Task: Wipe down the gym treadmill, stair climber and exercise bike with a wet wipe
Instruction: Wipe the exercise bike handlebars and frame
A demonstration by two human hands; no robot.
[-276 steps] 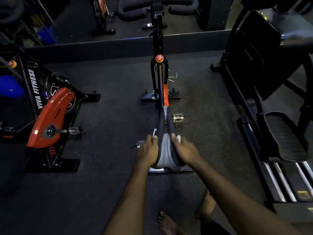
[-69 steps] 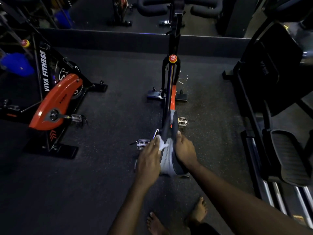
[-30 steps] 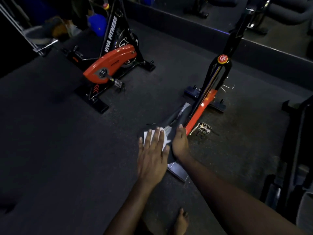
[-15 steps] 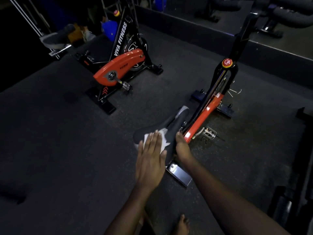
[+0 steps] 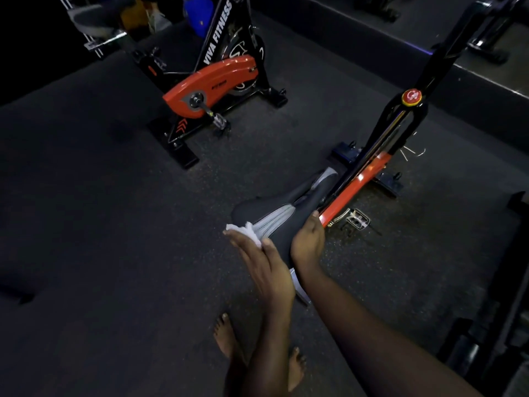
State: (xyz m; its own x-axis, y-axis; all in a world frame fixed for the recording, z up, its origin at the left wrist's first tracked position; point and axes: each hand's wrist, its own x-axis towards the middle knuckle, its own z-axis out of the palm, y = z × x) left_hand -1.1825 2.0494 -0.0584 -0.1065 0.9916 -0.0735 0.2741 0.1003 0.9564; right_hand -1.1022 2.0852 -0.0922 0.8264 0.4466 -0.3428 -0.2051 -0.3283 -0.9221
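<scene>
A black and grey saddle tops the orange and black exercise bike in front of me. My left hand lies flat with straight fingers at the saddle's rear left edge and presses a crumpled white wet wipe against it. My right hand grips the saddle's right side, fingers curled over the edge. A red knob sits on the bike's black front post.
A second orange bike marked VIVA FITNESS stands at the back left on the dark rubber floor. A metal pedal sticks out right of the saddle. Dark machine parts line the right edge. Bare feet stand below my arms.
My left hand has slid the wipe back to the saddle's rear left edge and tilted onto its side. The view has swung further left. My right hand stays on the saddle.
</scene>
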